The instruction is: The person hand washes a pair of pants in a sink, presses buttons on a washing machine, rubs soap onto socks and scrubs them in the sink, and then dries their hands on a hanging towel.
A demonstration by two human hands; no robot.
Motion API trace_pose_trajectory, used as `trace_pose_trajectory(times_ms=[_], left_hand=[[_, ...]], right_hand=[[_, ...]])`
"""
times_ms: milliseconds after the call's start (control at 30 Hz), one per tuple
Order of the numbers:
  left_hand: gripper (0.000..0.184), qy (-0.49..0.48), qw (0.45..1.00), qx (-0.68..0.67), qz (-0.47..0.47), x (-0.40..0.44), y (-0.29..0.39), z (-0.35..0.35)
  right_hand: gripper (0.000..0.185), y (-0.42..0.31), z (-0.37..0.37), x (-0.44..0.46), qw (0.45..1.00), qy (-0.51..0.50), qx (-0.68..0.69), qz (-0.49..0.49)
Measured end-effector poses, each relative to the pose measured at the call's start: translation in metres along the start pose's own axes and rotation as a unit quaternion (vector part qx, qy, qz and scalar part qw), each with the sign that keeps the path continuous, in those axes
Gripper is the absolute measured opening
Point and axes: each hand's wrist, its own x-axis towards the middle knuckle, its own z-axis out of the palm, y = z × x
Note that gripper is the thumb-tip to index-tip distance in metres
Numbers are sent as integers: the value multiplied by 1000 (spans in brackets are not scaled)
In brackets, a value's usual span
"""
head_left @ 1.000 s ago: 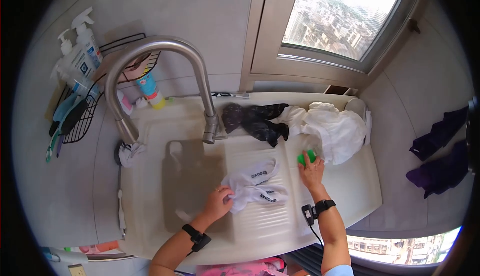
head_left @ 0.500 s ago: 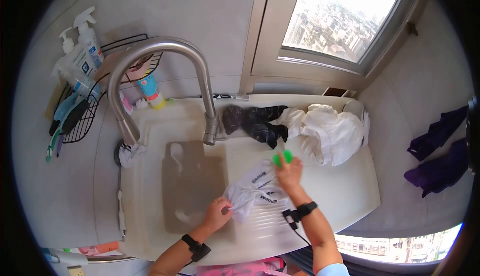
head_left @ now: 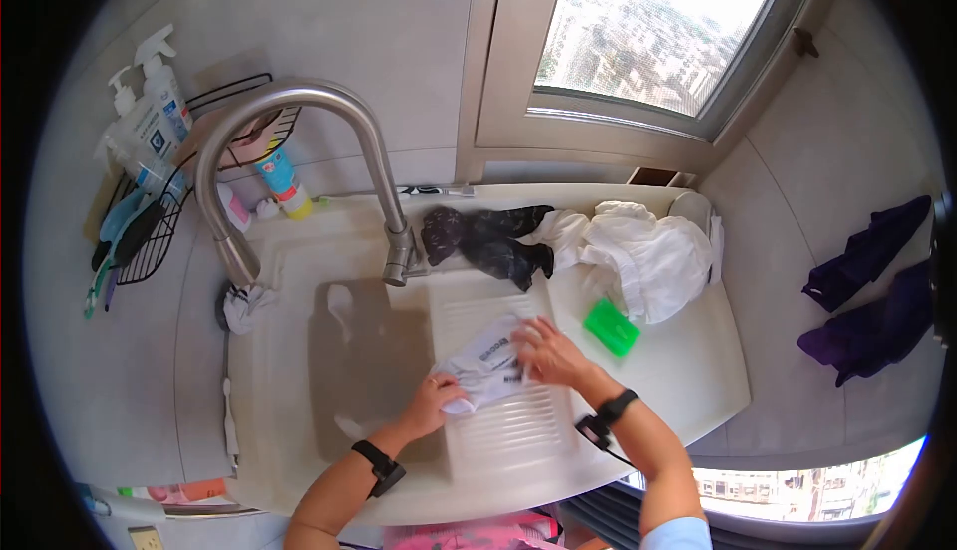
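Observation:
White socks (head_left: 482,363) with black lettering lie on the ribbed washboard of the sink (head_left: 518,428). My left hand (head_left: 433,401) pinches their lower left end beside the water basin. Over their right end is my right hand (head_left: 548,351), its fingers bent on the fabric and slightly blurred. A bright green soap bar (head_left: 611,327) rests on the sink surface just right of my right hand, untouched.
Black socks (head_left: 488,243) and a white cloth heap (head_left: 648,256) lie along the back ledge. The curved faucet (head_left: 374,141) arches over the left. A wire rack (head_left: 159,241) holds bottles and brushes. Purple cloths (head_left: 872,326) hang at right.
The green soap went from my right hand to the sink surface. My right hand moved left onto the socks, which now look more bunched. The whole view shifted slightly.

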Motion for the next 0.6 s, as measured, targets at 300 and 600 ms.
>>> trace_pose_trajectory(times_ms=[300,600], left_hand=[[31,88,700,-603,-372,50,-14,-41],[17,100,942,282,-149,78,7,21]], right_hand=[[20,19,8,-5,814,82,452,355],[18,-34,46,34,941,219,55,250]])
